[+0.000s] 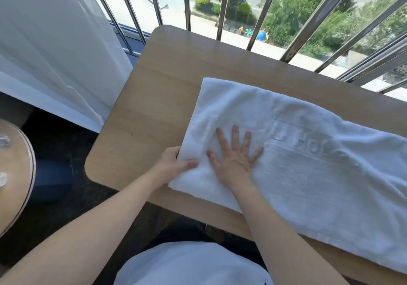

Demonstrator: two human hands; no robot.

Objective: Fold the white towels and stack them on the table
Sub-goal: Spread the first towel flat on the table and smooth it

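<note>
While white towel (pixel 308 185) lay lengthwise on table (pixel 154 108), step in hand looked like smoothing ahead of a fold. Left hand (pixel 174 165) pinched towel's left edge, thumb on top; right hand (pixel 235 159) pressed flat just beside it, fingers (pixel 235 134) splayed wide. Next move, likely: carry gripped end across, edges matched. Embossed lettering read "HO", rest too faint

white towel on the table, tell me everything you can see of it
The white towel is thick terry cloth with an embossed band and raised lettering, only partly legible. It lies long and mostly flat on the wooden table, lightly wrinkled, running off the picture's right edge. The left hand pinches its left edge, thumb on top; the right hand presses flat on it with spread fingers.
</note>
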